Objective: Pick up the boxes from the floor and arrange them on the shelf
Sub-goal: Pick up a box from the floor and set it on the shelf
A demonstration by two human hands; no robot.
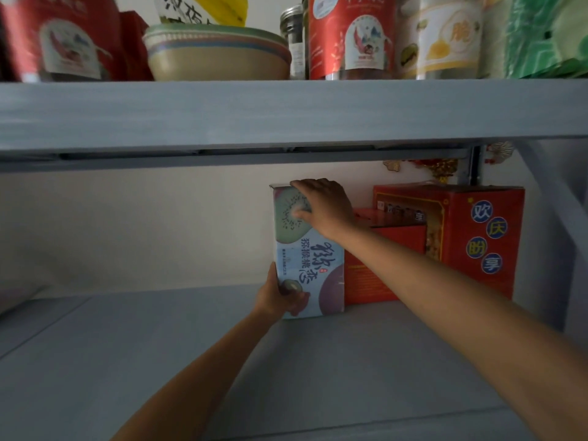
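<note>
left hand (277, 297) bare | right hand (325, 206) bare | forearms (445, 300) bare to frame edge

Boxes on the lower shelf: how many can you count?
3: blue kiwi box standing mid-shelf, smaller red box just right of it, large red box farthest right. More may hide behind.

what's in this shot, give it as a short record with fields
box: kiwi box, upright on the lower shelf
left hand: grips its lower left edge
right hand: holds its top
neighbours: red boxes beside it on the right
upper shelf: stacked bowls, jars
</note>
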